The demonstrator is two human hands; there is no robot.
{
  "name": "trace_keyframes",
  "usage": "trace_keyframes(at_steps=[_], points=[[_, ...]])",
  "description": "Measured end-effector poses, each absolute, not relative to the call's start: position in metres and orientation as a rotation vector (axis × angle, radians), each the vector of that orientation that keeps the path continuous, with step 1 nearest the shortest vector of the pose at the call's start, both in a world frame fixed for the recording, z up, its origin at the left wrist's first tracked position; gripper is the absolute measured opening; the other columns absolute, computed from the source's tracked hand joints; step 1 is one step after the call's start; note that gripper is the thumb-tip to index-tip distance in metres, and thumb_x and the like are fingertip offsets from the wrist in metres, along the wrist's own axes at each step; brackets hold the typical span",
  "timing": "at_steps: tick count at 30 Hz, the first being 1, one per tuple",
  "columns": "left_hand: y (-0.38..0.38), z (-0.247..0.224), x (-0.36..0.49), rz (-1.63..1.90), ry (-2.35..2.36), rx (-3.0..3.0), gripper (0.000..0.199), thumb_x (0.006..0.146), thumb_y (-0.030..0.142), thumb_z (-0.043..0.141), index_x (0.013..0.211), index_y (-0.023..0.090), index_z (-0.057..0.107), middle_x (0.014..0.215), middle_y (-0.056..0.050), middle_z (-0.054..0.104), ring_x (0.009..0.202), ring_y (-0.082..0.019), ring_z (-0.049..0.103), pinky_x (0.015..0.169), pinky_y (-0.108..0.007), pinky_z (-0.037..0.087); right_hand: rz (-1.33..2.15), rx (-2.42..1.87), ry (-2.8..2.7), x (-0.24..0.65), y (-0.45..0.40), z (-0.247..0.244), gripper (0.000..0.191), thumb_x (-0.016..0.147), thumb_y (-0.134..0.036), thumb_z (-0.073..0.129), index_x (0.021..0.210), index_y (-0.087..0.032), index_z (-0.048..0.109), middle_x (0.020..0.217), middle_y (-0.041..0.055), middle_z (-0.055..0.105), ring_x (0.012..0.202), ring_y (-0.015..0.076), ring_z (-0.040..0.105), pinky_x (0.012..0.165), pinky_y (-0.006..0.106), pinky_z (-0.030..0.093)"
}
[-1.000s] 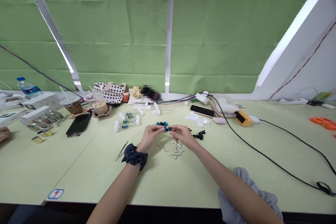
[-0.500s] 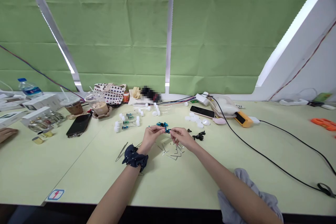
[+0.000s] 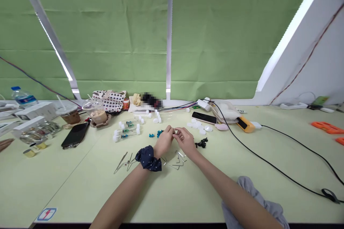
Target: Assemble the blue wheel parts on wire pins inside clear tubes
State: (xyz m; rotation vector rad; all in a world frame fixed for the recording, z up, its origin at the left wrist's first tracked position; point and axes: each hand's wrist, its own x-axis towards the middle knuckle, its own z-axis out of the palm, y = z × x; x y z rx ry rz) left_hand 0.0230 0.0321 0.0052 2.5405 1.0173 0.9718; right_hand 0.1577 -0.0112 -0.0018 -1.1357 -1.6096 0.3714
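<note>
Blue pieces (image 3: 152, 135) lie on the surface (image 3: 193, 193) near the left hand (image 3: 164, 142); its fingers meet the right hand (image 3: 186, 143), black pieces (image 3: 202, 143) beside it; how closed either grip is, and on what, I cannot tell.

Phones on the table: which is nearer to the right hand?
The pale-edged phone, beyond the right hand, beside white discs; the black phone lies near the cups.
</note>
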Motion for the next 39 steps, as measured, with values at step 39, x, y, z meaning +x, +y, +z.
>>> trace_keyframes(at_steps=[39], points=[[0.094,0.024,0.023,0.773,1.232,2.850,0.024,0.084,0.038,0.047,0.099,0.021,0.047,0.092,-0.006,0.061,0.100,-0.026,0.044,0.082,-0.037,0.029,0.824,-0.693,-0.663,0.225,0.022,0.006,0.039,0.071,-0.050,0.061,0.088,-0.016,0.059,0.084,0.0052,0.057,0.062,0.0115,0.056,0.062,0.030,0.049]])
